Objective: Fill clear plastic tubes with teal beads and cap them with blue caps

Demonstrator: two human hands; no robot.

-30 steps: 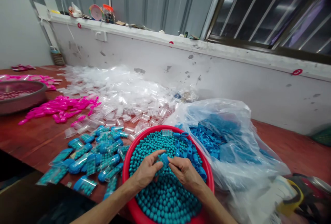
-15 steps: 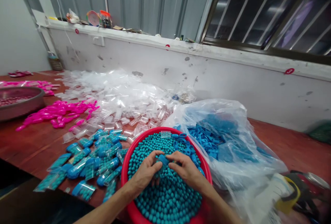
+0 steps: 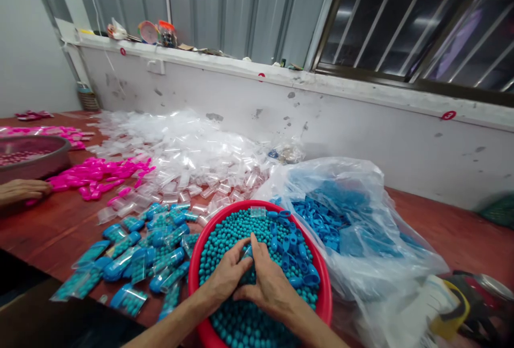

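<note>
A red basin (image 3: 194, 262) full of teal beads (image 3: 231, 227) stands in front of me. Over the beads, my left hand (image 3: 225, 273) holds a small blue plastic case (image 3: 248, 253), mostly hidden by the fingers. My right hand (image 3: 270, 278) presses against it from the other side, fingers together and straight, thumb bent below. Several loose blue plastic caps (image 3: 295, 246) lie on the beads at the basin's right. A clear plastic sleeve (image 3: 257, 212) rests by the far rim.
Bead-filled cases with blue ends (image 3: 166, 262) lie left of the basin. Behind them spreads a heap of clear sleeves (image 3: 188, 150). A plastic bag (image 3: 361, 176) of blue parts stands right. Pink pieces (image 3: 92, 174), a grey basin (image 3: 60, 158) and another person's hand (image 3: 24, 191) are at left.
My right hand has turned from a fingertip grip to flat fingers against the left hand. More loose blue caps show on the beads. Another person's hand has appeared at the left.
</note>
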